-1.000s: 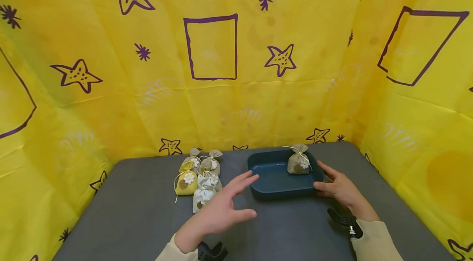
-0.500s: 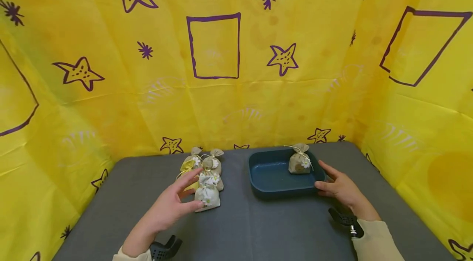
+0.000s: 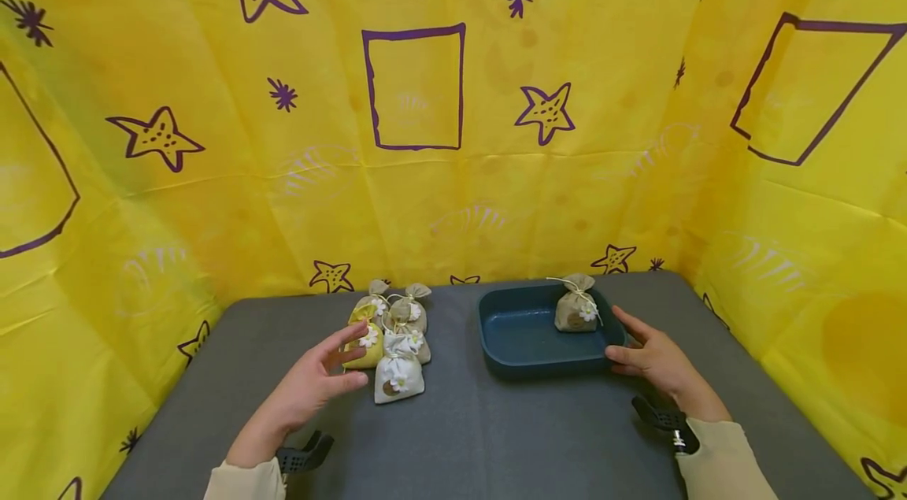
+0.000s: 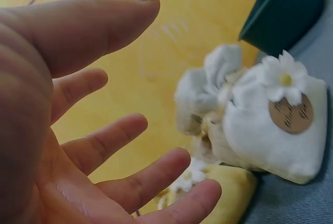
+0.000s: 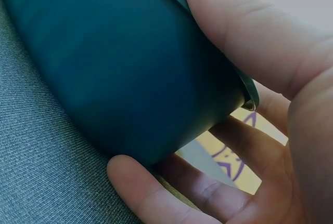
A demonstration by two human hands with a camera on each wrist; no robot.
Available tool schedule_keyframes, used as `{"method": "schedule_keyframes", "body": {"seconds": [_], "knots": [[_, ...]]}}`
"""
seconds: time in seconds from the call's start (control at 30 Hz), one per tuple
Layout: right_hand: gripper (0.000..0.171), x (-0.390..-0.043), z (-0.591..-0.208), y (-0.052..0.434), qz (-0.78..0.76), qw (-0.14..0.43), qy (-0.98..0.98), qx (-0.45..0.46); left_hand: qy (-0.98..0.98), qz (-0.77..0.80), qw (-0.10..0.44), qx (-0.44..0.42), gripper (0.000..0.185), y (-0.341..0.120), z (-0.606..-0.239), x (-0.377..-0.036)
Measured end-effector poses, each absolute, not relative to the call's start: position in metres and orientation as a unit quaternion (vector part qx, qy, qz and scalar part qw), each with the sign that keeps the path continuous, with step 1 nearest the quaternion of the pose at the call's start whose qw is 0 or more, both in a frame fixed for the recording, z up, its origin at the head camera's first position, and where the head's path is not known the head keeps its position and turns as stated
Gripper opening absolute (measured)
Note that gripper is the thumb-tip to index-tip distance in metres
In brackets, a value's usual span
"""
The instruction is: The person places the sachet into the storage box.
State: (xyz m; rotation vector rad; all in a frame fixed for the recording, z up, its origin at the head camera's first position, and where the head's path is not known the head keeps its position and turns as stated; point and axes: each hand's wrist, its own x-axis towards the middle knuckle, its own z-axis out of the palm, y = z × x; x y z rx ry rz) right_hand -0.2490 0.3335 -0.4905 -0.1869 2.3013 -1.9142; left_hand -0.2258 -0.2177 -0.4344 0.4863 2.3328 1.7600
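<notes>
My left hand (image 3: 301, 394) has its fingers spread beside a yellow drawstring pouch (image 3: 363, 357), the fingertips overlapping it in the head view. In front of the other pouches stands a white pouch (image 3: 400, 375), with a daisy and a round brown tag (image 4: 290, 114) on it. Behind these are several beige pouches (image 3: 412, 312), partly hidden. The right hand (image 3: 662, 368) holds the right end of a dark blue tray (image 3: 542, 368), thumb at the rim, fingers around the outer wall (image 5: 119, 63). One beige pouch (image 3: 575, 314) stands upright at the tray's right end.
A grey cloth (image 3: 510, 437) covers the table. Yellow curtains (image 3: 425, 209) with purple stars enclose it at the back and sides. Black wrist mounts (image 3: 303, 454) are strapped at both wrists.
My left hand has moved left from between the pouches and the tray, past the white pouch, to beside the yellow one. The right hand stays on the tray.
</notes>
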Motion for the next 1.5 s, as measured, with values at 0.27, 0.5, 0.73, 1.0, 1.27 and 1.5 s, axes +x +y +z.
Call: {"method": "schedule_keyframes", "body": {"seconds": [0.27, 0.5, 0.73, 1.0, 1.27, 1.5], "knots": [[0.088, -0.25, -0.492, 0.335, -0.634, 0.072, 0.768, -0.056, 0.788, 0.586, 0.109, 0.155, 0.075, -0.216, -0.453, -0.236], [0.089, -0.25, -0.492, 0.334, -0.633, 0.072, 0.769, -0.056, 0.772, 0.602, 0.125, 0.162, 0.073, -0.211, -0.464, -0.239], [0.088, -0.25, -0.49, 0.333, -0.631, 0.073, 0.77, -0.061, 0.76, 0.611, 0.137, 0.174, 0.072, -0.208, -0.476, -0.243], [0.089, -0.25, -0.491, 0.334, -0.639, 0.074, 0.764, -0.061, 0.759, 0.614, 0.122, 0.18, 0.068, -0.204, -0.48, -0.244], [0.089, -0.25, -0.489, 0.332, -0.638, 0.075, 0.764, -0.058, 0.786, 0.588, 0.114, 0.155, 0.045, -0.2, -0.481, -0.243], [0.088, -0.251, -0.491, 0.333, -0.634, 0.075, 0.768, -0.049, 0.809, 0.553, 0.1, 0.172, 0.043, -0.197, -0.484, -0.245]]}}
